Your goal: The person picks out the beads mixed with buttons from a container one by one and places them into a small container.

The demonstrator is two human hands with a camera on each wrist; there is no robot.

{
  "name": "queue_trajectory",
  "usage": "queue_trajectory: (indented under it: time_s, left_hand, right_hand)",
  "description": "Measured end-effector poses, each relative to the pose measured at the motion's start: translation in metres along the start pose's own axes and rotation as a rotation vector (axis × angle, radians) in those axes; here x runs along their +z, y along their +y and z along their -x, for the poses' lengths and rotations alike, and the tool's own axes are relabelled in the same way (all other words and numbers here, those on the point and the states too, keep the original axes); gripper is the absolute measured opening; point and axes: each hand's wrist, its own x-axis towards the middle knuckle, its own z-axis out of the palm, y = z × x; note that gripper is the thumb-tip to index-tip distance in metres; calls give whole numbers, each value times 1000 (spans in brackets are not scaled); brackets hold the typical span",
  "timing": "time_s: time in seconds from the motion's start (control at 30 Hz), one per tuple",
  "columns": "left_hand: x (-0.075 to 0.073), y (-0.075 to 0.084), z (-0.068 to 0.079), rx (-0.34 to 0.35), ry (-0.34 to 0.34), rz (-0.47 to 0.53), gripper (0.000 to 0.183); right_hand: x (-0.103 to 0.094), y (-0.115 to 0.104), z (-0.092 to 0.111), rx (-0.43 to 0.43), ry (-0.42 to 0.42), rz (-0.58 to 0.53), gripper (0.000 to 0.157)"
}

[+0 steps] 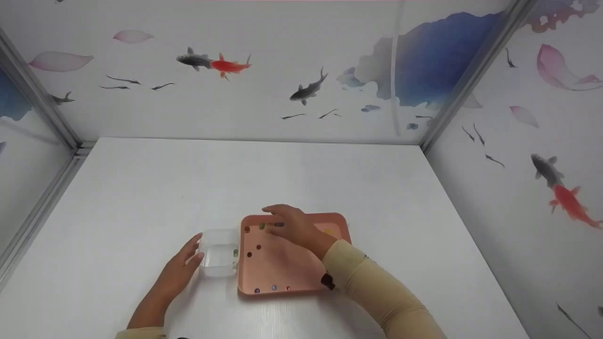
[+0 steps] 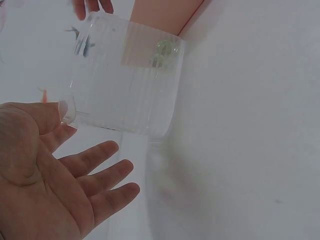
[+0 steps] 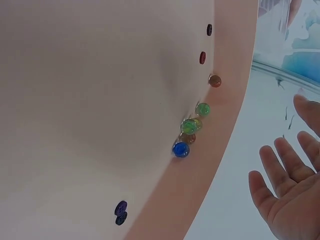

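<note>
Glass marbles (image 3: 189,126) — green, brown and blue — clustered along far rim inside pink tray (image 1: 292,263) on white table (image 1: 141,202). Right hand (image 1: 294,227) held over that rim, fingers loosely extended, nothing gripped. Clear container (image 1: 219,271) placed beside tray's left side, its outer edge pinched by thumb and forefinger of left hand (image 1: 179,273) — other fingers extended. Greenish marbles (image 2: 165,47) seen inside. Purple buttons (image 3: 121,208) also held in tray.

The left hand (image 1: 180,272) holds its thumb near the forefinger, other fingers loosely extended; the right arm (image 1: 388,292) slants inward, the right hand (image 1: 296,227) with digits parted.
</note>
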Motion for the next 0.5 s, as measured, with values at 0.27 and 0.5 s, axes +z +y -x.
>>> queue_trajectory:
  time_s: [0.27, 0.5]
  left_hand:
    - [1, -2, -1, -5, 5, -11, 83]
    - [2, -1, -2, -16, 8, -6, 62]
  right_hand:
    - [-3, 7, 2, 10, 14, 11, 49]
    - [-3, 14, 2, 29, 29, 29, 46]
